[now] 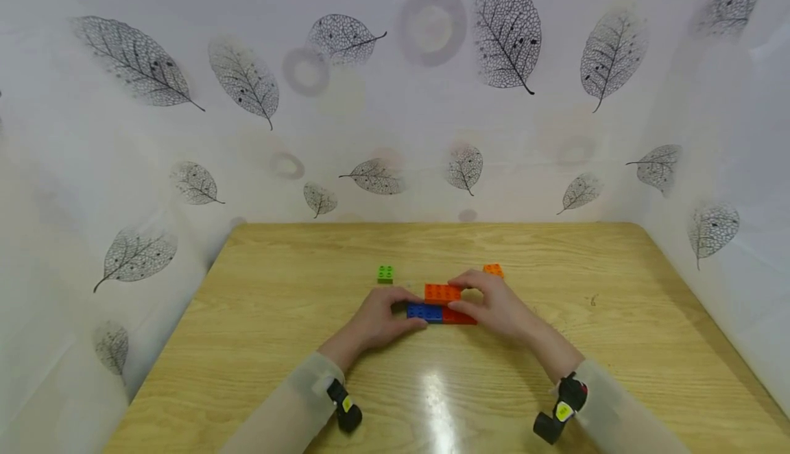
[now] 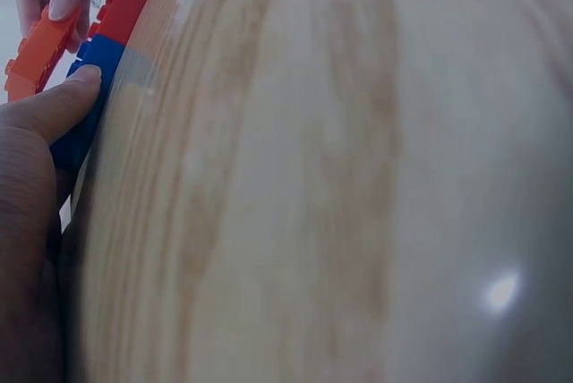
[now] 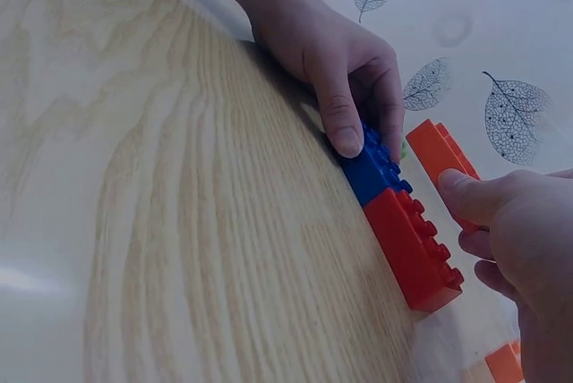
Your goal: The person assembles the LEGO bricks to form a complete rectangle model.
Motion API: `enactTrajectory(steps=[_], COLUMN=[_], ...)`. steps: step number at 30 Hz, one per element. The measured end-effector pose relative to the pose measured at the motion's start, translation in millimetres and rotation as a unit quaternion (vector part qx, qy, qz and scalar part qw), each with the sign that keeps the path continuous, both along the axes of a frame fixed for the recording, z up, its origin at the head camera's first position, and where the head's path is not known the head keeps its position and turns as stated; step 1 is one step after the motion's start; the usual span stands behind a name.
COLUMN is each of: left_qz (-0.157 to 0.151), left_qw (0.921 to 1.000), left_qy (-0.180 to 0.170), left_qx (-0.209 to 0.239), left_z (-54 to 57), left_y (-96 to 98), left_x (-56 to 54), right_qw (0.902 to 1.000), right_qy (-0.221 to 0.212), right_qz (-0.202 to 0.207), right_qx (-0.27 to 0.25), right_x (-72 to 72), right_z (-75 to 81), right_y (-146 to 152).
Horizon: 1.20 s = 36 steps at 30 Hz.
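A blue brick (image 1: pixel 424 313) and a red brick (image 3: pixel 410 249) stand end to end on the wooden table, studs up. My left hand (image 1: pixel 378 317) grips the blue brick by its left part, thumb on the near side, as the left wrist view also shows. Between the thumb and fingers of my right hand (image 1: pixel 498 304) is an orange brick (image 1: pixel 441 294). It hangs just above the other two, apart from them in the right wrist view. Part of the red brick is hidden behind my right hand in the head view.
A small green brick (image 1: pixel 385 274) lies farther back on the table (image 1: pixel 296 269), left of the hands. Another orange brick (image 1: pixel 493 269) lies behind my right hand. A leaf-patterned cloth (image 1: pixel 420 118) hangs around the table's back and sides.
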State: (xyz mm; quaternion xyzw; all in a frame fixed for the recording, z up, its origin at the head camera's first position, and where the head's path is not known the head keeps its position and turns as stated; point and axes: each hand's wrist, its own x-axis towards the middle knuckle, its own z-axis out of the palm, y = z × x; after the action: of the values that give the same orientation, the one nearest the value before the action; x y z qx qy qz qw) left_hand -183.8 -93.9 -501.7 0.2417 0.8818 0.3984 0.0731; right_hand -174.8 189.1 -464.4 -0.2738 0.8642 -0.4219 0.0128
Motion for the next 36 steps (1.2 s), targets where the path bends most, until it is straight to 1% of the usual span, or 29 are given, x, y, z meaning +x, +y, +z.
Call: enactTrajectory(steps=[4,10,15,18,26,31,36], left_qz=[-0.002,-0.001,-0.002,-0.002,-0.002,-0.005,-0.004], left_qw=[1.0,0.9999,0.9999,1.0,1.0,0.9999,0.9999], left_qy=[0.004,0.009,0.008,0.007,0.008,0.014,0.01], left_qx=[-0.002,-0.006,-0.007,-0.006,-0.001,-0.001,-0.002], left_z=[-0.9,-2.8,-4.0,-4.4,-4.1,-4.3,-4.4], left_y=[0.1,0.1,-0.4,-0.7,-0.6,-0.3,0.0], left_x=[-0.6,-1.7,-2.4,-2.6,-2.0,-3.1,-3.1], right_qw=[0.9999,0.9999,0.9994,0.9991,0.9988,0.9993,0.9996], right_qy=[-0.012,0.004,0.022,0.025,-0.007,0.001,0.0], right_qz=[-0.001,0.009,0.023,0.03,0.038,0.033,0.028], right_qx=[0.0,-0.005,-0.013,-0.017,-0.029,-0.017,-0.004], right_x=[2.9,5.8,6.0,5.9,8.5,9.9,11.1], right_z=[-1.5,-2.8,-6.8,-9.0,-9.7,-9.9,-10.4], right_y=[0.8,0.5,0.2,-0.2,-0.9,-0.9,-0.4])
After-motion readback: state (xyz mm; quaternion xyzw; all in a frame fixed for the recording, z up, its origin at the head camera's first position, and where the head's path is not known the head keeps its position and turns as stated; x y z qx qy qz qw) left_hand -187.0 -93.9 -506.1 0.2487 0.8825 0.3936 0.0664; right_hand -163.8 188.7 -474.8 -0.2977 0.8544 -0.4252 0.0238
